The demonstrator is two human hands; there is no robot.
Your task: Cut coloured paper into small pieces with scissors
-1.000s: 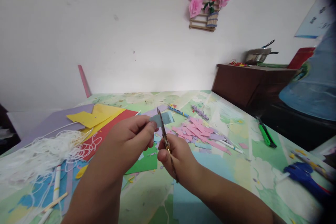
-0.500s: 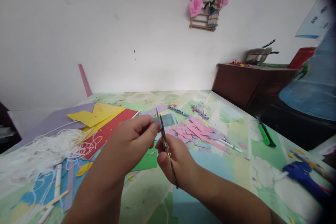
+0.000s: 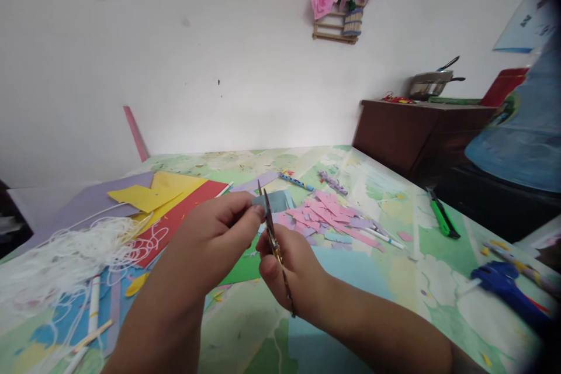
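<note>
Between thumb and fingers, my left hand pinches a small blue-grey piece of paper. My right hand is closed around the handles of a pair of scissors, whose blades point up and away from me. The blades stand slightly apart, with the paper at them beside my left fingertips. Just past the hands lies a pile of pink paper scraps on the table. Under my right forearm rests a light blue sheet. My left fingertips' far side is hidden.
Tangled white string spreads at the left, before yellow paper and red paper. On the right lie a green utility knife and a blue glue gun. A dark red cabinet stands behind, near a water bottle.
The view has shifted slightly, so things appear a little higher and further left. Both hands keep their grip on the paper and scissors, nearly unmoved.
</note>
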